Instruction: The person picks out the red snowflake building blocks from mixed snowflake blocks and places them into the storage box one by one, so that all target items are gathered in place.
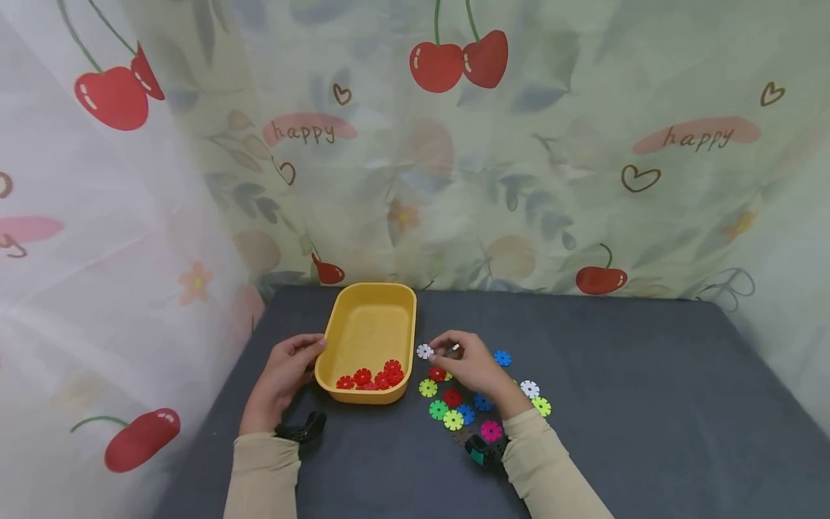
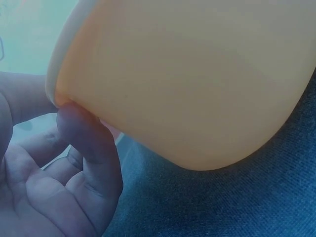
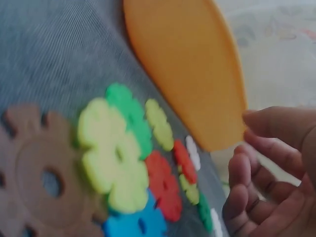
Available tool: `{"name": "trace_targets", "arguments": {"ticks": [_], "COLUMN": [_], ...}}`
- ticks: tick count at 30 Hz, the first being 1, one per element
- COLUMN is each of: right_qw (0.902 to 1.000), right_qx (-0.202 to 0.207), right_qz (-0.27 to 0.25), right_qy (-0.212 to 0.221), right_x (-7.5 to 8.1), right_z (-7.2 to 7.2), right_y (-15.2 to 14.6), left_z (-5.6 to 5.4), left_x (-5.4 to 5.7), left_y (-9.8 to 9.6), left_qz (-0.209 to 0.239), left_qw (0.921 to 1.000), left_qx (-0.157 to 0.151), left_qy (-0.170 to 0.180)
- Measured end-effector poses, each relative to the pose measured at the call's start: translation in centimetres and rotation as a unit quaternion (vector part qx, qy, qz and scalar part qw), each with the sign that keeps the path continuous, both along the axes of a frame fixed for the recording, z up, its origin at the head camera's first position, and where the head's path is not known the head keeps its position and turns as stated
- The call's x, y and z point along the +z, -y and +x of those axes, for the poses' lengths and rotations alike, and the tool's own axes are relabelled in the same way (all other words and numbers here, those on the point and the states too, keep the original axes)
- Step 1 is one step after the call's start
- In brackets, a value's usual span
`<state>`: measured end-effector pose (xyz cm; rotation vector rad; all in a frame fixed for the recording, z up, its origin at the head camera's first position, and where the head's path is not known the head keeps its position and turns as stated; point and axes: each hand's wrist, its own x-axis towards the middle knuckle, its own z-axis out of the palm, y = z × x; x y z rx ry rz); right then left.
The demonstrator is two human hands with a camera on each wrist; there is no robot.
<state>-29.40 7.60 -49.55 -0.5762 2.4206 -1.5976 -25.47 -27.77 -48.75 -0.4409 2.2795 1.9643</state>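
Note:
My left hand (image 1: 289,366) grips the left side of a yellow plastic bin (image 1: 371,328). In the left wrist view its fingertips (image 2: 79,121) pinch the bin's rim. Several red notched discs (image 1: 363,376) lie inside, gathered at the bin's near end. My right hand (image 1: 472,362) is just right of the bin, over loose notched discs, its thumb and forefinger close together and the other fingers loosely bent. No disc shows between them in the right wrist view. A white disc (image 1: 424,351) lies right by its fingertips, and a red disc (image 1: 452,398) lies below.
More discs lie around the right forearm: green (image 1: 438,410), yellow (image 1: 453,420), pink (image 1: 491,431), blue (image 1: 502,358) and a brown one (image 3: 49,180) partly covered. A dark grey cloth (image 1: 616,375) covers the table. Printed curtains (image 1: 402,144) hang at the back and left.

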Motion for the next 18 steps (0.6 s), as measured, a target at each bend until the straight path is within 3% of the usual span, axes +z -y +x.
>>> {"name": "trace_targets", "arguments": {"ticks": [10,18], "right_qw": [0.9970,0.9903], "right_qx": [0.003,0.026], "right_qz": [0.077,0.134], "right_qy": [0.002,-0.022], "right_x": [-0.72,-1.10], "right_z": [-0.53,-0.54], "right_y": [-0.82,-0.64], "left_z": [-0.39,-0.31], "left_x": [0.34,0.22], "left_y": [-0.25,-0.16], "left_qz": [-0.004,-0.006], "left_qw": [1.0000,1.0000], "left_qx": [0.001,0.005], "left_qy": [-0.005,0.002]}}
